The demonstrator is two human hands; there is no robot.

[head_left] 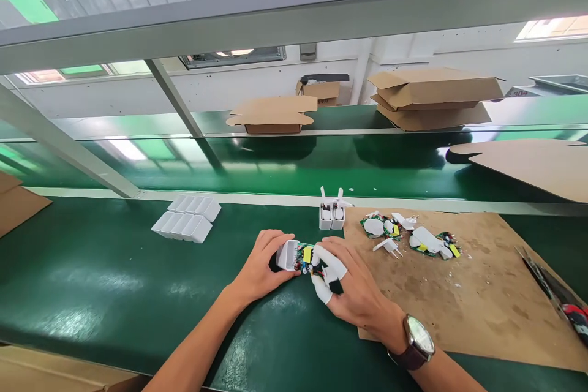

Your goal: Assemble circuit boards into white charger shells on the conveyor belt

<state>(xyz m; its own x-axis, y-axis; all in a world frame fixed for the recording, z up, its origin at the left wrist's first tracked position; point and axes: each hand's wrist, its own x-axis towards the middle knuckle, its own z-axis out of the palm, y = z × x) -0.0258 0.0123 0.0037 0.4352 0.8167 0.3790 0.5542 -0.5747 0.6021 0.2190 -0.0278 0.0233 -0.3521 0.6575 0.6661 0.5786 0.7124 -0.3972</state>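
Both hands meet at the middle of the green bench. My left hand (260, 266) is closed round a white charger shell (288, 255). My right hand (348, 286), with white finger cots on thumb and forefinger and a watch on the wrist, pinches a green circuit board (307, 255) that sticks partly out of the shell's open end. The board carries a yellow part and small dark components.
Two rows of white shells (187, 218) lie to the left. White plug pieces (331, 213) stand behind the hands. A brown cardboard sheet (478, 294) on the right holds loose boards and plug parts (413, 236). Pliers (558, 297) lie far right. Cardboard boxes (432, 98) sit beyond the conveyor.
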